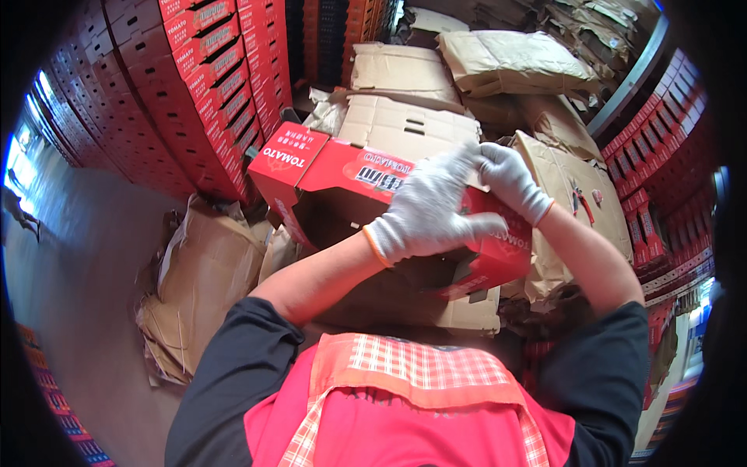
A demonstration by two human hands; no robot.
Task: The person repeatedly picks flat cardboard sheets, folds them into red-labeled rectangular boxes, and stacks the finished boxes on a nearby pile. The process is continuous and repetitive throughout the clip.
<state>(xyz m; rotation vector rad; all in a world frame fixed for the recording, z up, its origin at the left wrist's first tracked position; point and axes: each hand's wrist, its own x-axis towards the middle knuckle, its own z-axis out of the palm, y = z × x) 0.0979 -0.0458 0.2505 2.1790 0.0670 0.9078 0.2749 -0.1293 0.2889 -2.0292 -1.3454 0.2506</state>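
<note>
The left hand (432, 204), fingers spread, is over the red carton (334, 167), beside flat brown cardboard (381, 123); the right hand (512, 180) curls near its far edge, grip unclear. Working the carton's walls seems underway; steady pressure is called for next.

Left hand (432, 204): palm down, slanting up-right, thumb spread wide
Right hand (510, 180): curled, just beside the left
Left arm (327, 282): angled up-right
Right arm (589, 257): angled up-left
</note>
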